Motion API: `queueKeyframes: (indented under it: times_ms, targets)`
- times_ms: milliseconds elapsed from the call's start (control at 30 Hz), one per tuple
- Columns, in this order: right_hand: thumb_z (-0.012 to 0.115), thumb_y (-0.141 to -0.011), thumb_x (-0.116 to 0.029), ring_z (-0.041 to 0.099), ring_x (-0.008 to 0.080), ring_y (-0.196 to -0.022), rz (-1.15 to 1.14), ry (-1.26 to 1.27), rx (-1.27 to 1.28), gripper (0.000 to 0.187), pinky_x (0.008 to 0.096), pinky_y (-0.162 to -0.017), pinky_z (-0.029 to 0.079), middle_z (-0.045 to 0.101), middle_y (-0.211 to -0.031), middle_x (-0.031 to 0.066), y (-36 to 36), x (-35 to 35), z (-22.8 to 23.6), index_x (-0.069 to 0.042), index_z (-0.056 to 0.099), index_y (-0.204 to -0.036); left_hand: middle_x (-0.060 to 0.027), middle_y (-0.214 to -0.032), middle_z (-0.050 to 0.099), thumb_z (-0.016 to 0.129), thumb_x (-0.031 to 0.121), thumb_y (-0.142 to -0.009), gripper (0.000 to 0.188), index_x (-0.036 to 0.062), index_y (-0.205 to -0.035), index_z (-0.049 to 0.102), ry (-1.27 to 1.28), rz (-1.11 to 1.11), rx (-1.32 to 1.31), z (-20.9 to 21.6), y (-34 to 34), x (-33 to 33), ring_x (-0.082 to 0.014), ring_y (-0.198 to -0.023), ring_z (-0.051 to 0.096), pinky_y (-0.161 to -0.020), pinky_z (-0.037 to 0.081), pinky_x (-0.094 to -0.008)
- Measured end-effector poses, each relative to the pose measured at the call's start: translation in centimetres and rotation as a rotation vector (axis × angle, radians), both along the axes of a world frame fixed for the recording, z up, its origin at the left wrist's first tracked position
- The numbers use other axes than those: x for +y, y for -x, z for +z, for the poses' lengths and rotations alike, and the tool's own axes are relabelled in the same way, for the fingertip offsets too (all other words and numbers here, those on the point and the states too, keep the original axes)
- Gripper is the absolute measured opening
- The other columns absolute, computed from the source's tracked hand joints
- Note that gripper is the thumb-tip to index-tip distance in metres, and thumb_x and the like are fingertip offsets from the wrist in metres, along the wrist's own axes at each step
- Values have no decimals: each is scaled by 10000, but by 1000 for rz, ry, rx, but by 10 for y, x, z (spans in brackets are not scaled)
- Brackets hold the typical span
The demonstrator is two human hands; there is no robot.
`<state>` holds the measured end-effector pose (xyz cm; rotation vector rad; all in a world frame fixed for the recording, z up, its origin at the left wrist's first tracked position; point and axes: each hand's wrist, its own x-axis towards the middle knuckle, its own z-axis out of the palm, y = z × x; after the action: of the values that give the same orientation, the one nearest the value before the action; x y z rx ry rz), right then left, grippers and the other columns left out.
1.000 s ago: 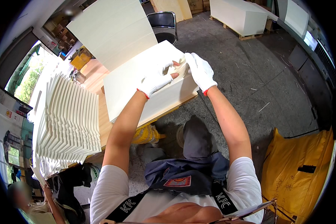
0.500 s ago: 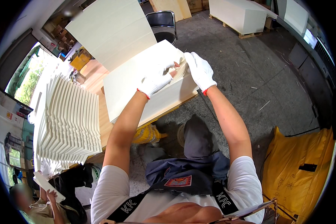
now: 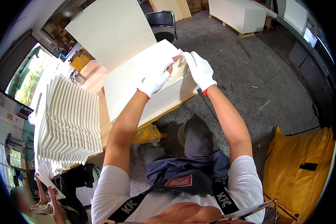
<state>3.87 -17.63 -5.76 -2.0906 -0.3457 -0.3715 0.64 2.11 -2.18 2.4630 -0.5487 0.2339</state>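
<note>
In the head view, a white paper stack (image 3: 133, 72) is lying on the wooden table (image 3: 105, 128), its long axis running lower left to upper right, right-end sheets curling up. The left hand (image 3: 158, 77) is resting on top, the right hand (image 3: 200, 71) cupping that end; whether either is pinching sheets, I cannot tell.

We look down from the left fisheye camera on the wearer's head, facing forward over the desk (image 3: 106, 128), with the left hand (image 3: 156, 78) and right hand (image 3: 200, 70) near us and the view curving widely around them.
</note>
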Motion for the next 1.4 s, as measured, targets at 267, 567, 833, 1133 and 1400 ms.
queueKeyframes:
  times_ms: [267, 567, 833, 1133, 1400]
  targets:
    - [330, -1031, -532, 641, 430, -875, -12, -30, -21, 488, 519, -768, 469, 664, -901, 213, -3, 2, -6, -115, 583, -1015, -118, -1085, 707, 679, 239, -911, 267, 134, -1156, 664, -77, 72, 64, 7, 6, -5, -246, -997, 669, -904, 511, -346]
    - [330, -1031, -535, 642, 432, -874, -14, -52, -28, 490, 520, -774, 470, 665, -895, 210, -2, 1, -7, -117, 587, -1031, -126, -1098, 710, 695, 238, -902, 307, 150, -1195, 667, -17, 50, 67, 4, 2, -3, -244, -988, 676, -899, 515, -348]
    - [378, -1004, -599, 675, 388, -846, -151, 168, -83, 550, 485, -740, 499, 679, -852, 202, 9, -27, 12, -105, 619, -991, -83, -1155, 695, 609, 194, -891, 416, 235, -1305, 624, -264, -82, -237, 10, 19, -14, -295, -955, 690, -814, 550, -383]
    - [485, -965, -574, 692, 337, -782, -32, 576, -203, 509, 466, -683, 528, 696, -835, 149, -1, -35, -9, -97, 663, -949, -78, -1154, 691, 599, 227, -892, 331, 157, -1212, 650, -339, -21, -252, 10, 19, -15, -295, -952, 691, -799, 548, -398]
    - [505, -958, -582, 691, 311, -784, 41, 697, -322, 504, 433, -702, 538, 693, -833, 134, -3, -35, 12, -114, 691, -977, -97, -1137, 699, 614, 291, -900, 340, 142, -1203, 660, -396, 100, -176, 4, -20, -16, -308, -1014, 677, -852, 532, -401]
